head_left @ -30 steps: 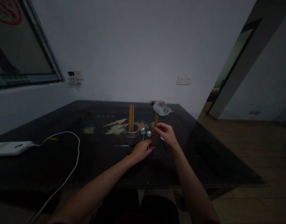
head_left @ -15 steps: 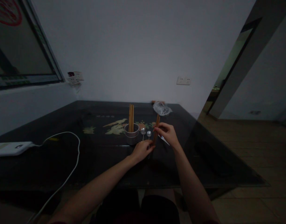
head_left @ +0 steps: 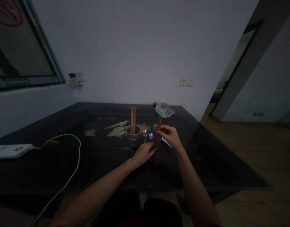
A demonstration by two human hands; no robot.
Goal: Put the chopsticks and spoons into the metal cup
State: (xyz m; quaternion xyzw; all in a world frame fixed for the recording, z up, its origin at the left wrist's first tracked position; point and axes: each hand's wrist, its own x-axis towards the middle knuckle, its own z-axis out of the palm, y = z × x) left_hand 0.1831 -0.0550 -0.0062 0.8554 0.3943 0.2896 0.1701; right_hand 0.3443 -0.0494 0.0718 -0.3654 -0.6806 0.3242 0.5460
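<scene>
A few brown chopsticks (head_left: 159, 124) stand nearly upright between my hands. My right hand (head_left: 169, 135) pinches them near the middle, while my left hand (head_left: 144, 152) has its fingers closed around their lower end. To the left, a round metal cup (head_left: 133, 140) holds several more chopsticks (head_left: 133, 119), leaning upright. Two metal spoons lie beside the cup: a larger spoon (head_left: 145, 133) and a smaller spoon (head_left: 151, 136), their handles running toward my left hand. Partly behind my right hand is a thin pale object (head_left: 167, 142) whose kind I cannot make out.
A crumpled clear plastic bag (head_left: 164, 110) lies near the wall on the dark glossy table (head_left: 100, 170). At the left, a white power bank-like device (head_left: 12, 151) has a white cable (head_left: 77, 164) curving over the front edge. A dark flat object (head_left: 216, 162) lies at the right.
The chopsticks' upper ends have shifted slightly left and separated a little. Both hands stay in nearly the same place.
</scene>
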